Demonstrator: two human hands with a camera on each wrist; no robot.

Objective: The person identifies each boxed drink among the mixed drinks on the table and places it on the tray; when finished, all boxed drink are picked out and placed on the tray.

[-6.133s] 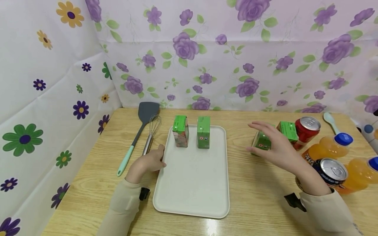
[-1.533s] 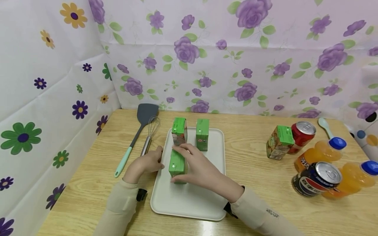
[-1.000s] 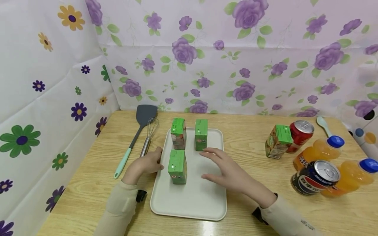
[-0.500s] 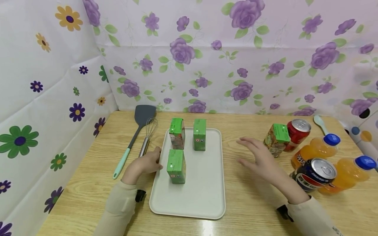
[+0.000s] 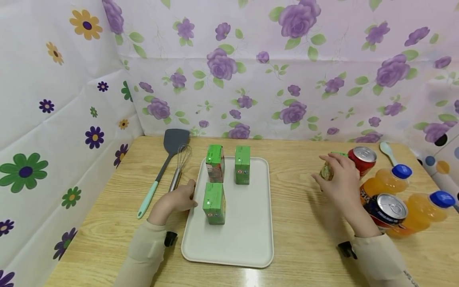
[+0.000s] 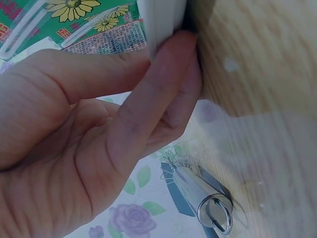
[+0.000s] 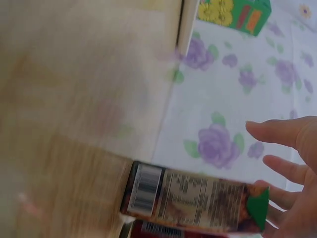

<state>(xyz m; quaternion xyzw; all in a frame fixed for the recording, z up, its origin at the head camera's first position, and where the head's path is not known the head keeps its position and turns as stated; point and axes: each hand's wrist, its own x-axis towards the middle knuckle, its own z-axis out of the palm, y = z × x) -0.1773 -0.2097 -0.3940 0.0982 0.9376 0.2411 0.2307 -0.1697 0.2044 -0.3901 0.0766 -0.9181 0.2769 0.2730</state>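
My left hand (image 5: 175, 201) pinches the left rim of the white tray (image 5: 247, 231); in the left wrist view thumb and fingers close on the tray's edge (image 6: 163, 25). Three green-topped drink cartons stand on the tray: one back left (image 5: 216, 163), one back right (image 5: 242, 165) and one nearer me (image 5: 215, 203). At the right, my right hand (image 5: 340, 181) is over a fourth carton (image 5: 326, 171), mostly covering it. In the right wrist view this carton (image 7: 193, 201) is upright, fingers spread near its green top, thumb apart from it.
Close by the right hand stand a red can (image 5: 363, 159), a dark can (image 5: 387, 209) and two orange drink bottles, one behind (image 5: 389, 179) and one in front (image 5: 424, 209). A pale spoon (image 5: 388, 151) lies behind. Left of the tray lie a spatula (image 5: 157, 179) and a whisk (image 5: 177, 171).
The right hand brought a carton onto the tray's left side, let go of it, and moved right to the remaining carton beside the red can. The left hand stayed at the rim.
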